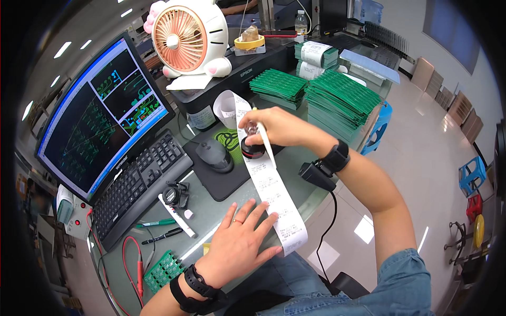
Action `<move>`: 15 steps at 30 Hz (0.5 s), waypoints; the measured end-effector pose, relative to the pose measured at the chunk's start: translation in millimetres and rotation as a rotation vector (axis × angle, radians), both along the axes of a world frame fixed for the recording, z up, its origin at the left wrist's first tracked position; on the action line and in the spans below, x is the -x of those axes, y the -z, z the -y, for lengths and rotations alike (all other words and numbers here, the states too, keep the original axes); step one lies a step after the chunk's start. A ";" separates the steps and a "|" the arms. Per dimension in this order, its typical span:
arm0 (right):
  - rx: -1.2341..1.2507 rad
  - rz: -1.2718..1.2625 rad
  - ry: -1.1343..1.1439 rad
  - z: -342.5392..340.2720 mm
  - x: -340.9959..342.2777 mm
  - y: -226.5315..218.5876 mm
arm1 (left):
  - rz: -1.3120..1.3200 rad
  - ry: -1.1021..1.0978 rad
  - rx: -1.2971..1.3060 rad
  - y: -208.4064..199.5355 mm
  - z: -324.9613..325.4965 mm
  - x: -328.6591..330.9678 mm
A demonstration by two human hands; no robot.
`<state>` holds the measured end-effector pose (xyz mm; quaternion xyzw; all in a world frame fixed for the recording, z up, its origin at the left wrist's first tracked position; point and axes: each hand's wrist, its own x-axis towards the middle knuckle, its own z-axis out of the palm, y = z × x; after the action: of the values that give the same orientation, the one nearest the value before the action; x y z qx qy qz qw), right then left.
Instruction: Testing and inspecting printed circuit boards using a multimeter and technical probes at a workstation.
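The table (203, 210) carries a long paper strip (271, 192), its long axis slanting from a curled far left end to a flat near right end close to the table's edge. Both hands meet it from opposite sides. The person's left hand (237, 239), spread and gripping nothing, lies just left of the strip's near end, fingertips reaching its left edge. The right hand (282, 126) comes in from the right over the far half, so it is the nearer one to the curl. Its fingers are closed around a dark round stamp (253, 150), directly above the strip (whether the base touches the paper cannot be told). A white pen (268, 145), held in the same fingers, slopes toward the near right.
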<state>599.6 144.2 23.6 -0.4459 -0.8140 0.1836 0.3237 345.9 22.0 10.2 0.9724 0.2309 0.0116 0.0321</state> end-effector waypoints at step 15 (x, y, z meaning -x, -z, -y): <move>0.408 -0.419 -0.035 99.7 -14.0 33.4 | 0.038 0.015 0.051 2.6 -21.4 -5.2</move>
<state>613.6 44.5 -9.8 -0.4401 -0.6833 0.4371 0.3851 351.0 43.5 7.6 0.9725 0.2234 0.0240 0.0611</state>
